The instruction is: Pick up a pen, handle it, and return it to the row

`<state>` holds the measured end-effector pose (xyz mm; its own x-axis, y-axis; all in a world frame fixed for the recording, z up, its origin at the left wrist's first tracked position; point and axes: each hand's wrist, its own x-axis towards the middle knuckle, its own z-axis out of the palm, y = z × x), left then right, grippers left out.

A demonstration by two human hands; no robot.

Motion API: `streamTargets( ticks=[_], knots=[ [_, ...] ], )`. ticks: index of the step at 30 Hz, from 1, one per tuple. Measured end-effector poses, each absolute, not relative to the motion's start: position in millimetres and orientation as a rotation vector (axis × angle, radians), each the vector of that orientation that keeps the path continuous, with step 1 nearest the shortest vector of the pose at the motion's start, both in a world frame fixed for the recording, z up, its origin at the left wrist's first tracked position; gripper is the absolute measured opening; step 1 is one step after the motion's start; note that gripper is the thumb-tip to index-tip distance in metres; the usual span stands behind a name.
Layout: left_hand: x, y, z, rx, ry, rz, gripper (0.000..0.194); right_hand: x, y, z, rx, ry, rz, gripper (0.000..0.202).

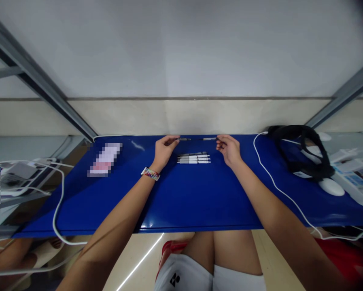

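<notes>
My left hand [165, 150], wearing a colourful woven wristband [151, 173], pinches a short dark-and-silver pen barrel [185, 139] near the far edge of the table. Opposite it, my right hand [229, 149] holds a thin pen refill [209, 139] between thumb and fingers, its dark end pointing left. A gap separates the two pieces, which are roughly in line. Just below them, between my hands, several white pens [194, 160] lie side by side with their tips to the left. A darker grey pen [192, 154] tops this row.
The blue tabletop [196, 198] meets a pale wall. A blurred-out pinkish rectangle [105, 159] lies at left. On the right are a black strap headset [302, 153], a white rounded object [331, 187] and a white cable [269, 173]. Metal posts [54, 89] frame both sides.
</notes>
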<state>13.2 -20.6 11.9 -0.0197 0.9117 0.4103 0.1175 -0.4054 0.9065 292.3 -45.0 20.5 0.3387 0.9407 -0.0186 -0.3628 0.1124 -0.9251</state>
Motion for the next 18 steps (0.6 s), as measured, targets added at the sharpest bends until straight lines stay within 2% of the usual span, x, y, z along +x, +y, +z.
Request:
streamTargets(
  ticks=[11,18],
  knots=[
    [19,-29,19,1.658,1.002,1.297,0.028,284,-51,19,-0.986,-1.017,1.250,0.026],
    [16,-28,20,1.704,1.140,1.239,0.059,281,-54,19,-0.946,-1.106,1.269,0.030]
  ],
)
